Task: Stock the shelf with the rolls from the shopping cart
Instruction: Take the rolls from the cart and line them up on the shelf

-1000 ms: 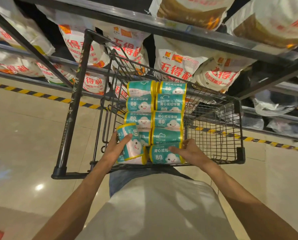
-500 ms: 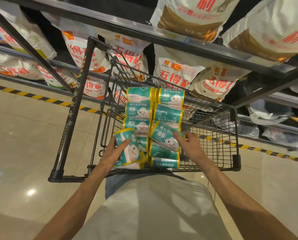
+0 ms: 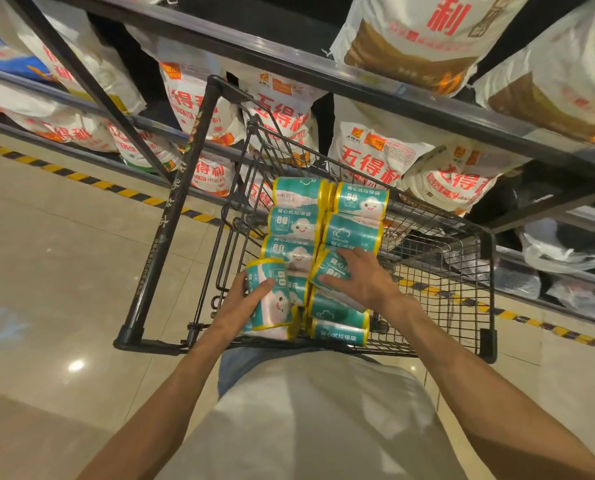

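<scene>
"80" and 背心式垃圾袋 on teal rolls (image 3: 361, 206), red 五得利 on white sacks (image 3: 372, 161), 利 on upper sack (image 3: 424, 32)

1. White sacks with red Chinese lettering (image 3: 375, 161) lean in rows behind the cart.
2. A yellow-black hazard stripe (image 3: 81, 176) runs along the glossy beige floor tiles (image 3: 64, 254).
3. Clear plastic bags (image 3: 562, 247) lie low at right.

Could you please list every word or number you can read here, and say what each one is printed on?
"80": teal rolls in the shopping cart.
"背心式垃圾袋": roll at the back right.
"五得利": white sacks on the shelf.
"利": upper sack.
Small print on the rolls and sacks, and the worn marks on the cart handle, are too blurred to read.
</scene>
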